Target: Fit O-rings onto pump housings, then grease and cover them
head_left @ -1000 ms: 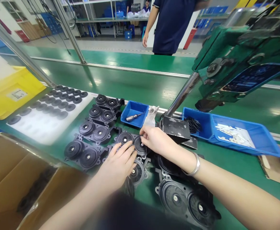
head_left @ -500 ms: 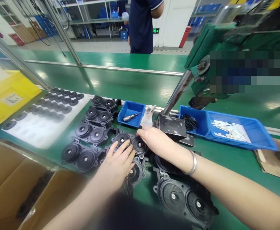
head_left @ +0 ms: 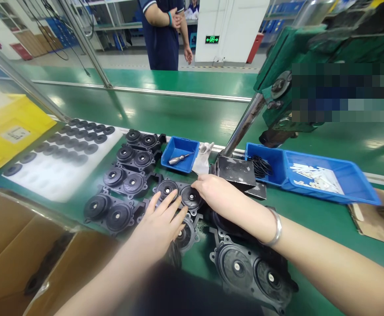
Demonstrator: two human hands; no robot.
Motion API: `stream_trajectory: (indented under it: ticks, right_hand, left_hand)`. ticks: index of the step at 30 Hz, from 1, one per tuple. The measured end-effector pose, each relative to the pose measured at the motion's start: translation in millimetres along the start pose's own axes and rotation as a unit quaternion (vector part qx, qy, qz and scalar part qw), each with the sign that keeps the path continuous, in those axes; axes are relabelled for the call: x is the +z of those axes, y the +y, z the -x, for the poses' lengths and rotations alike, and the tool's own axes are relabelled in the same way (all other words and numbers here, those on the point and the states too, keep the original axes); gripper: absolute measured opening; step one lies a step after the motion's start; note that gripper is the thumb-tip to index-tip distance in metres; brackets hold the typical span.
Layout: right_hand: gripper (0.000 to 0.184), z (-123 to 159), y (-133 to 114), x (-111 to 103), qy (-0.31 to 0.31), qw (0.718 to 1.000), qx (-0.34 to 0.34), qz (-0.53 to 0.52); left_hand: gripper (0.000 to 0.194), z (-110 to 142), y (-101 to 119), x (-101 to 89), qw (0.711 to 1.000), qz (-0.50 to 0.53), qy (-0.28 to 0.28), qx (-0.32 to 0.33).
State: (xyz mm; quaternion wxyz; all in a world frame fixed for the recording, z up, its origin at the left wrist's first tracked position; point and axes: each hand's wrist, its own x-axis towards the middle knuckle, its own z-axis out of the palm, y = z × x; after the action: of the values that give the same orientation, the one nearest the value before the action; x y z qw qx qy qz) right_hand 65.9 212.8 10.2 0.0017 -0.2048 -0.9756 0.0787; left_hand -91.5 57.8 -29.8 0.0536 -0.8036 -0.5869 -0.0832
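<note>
A black housing with two round rubber diaphragms (head_left: pixel 191 202) lies on the green bench under both my hands. My left hand (head_left: pixel 160 224) rests over its left side, fingers stretched and spread, with fingertips touching the discs. My right hand (head_left: pixel 216 193) is closed, thumb and fingers pinched at the upper right rim of the right disc; whatever is between the fingertips is hidden. Partly under my left hand lies another similar housing (head_left: pixel 187 237). To the right, near me, is a larger-looking twin housing (head_left: pixel 238 267), with one more partly covered by my right forearm.
Several matching housings (head_left: pixel 126 181) stand in a column to the left, beside a white sheet of black rings (head_left: pixel 91 149). Behind are a blue tray with a screwdriver (head_left: pixel 177 159), a green press (head_left: pixel 280 87) and blue bins (head_left: pixel 353 175). A cardboard box (head_left: pixel 10 245) sits front left. A person (head_left: pixel 162 35) stands beyond.
My right hand has shifted slightly right along the disc's rim. My left hand stays nearly in place, its fingers a little more spread. The person beyond has moved left and turned.
</note>
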Motion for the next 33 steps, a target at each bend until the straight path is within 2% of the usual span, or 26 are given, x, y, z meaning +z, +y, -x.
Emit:
stream_trajectory:
  ticks: [8,13,19,26,30,33]
  right_hand:
    - [0.023,16.8,5.8,4.1,0.011,1.0,0.015,-0.024]
    - [0.017,27.1,6.8,2.2,-0.001,0.999,0.019,-0.028]
    - [0.018,40.2,-1.9,-0.8,0.009,1.0,0.008,-0.021]
    - [0.013,50.2,-21.3,7.0,0.023,1.0,-0.003,-0.022]
    - [0.01,53.7,-22.5,8.8,0.034,0.999,0.012,-0.009]
    - [0.013,56.7,-19.4,2.3,0.045,0.999,0.02,-0.009]
  left_hand:
    - [0.037,-1.3,0.8,-3.3,1.0,0.007,-0.017,0.0]
    - [0.036,-1.8,0.9,-3.8,1.0,0.015,-0.005,0.003]
    - [0.036,-2.6,2.8,-3.5,1.0,0.016,-0.003,-0.008]
    - [0.037,-2.5,4.3,0.9,1.0,0.01,-0.001,-0.008]
    - [0.036,-3.1,4.9,1.8,1.0,0.005,0.0,-0.01]
    - [0.036,-1.5,4.9,-0.3,1.0,0.007,0.006,-0.007]
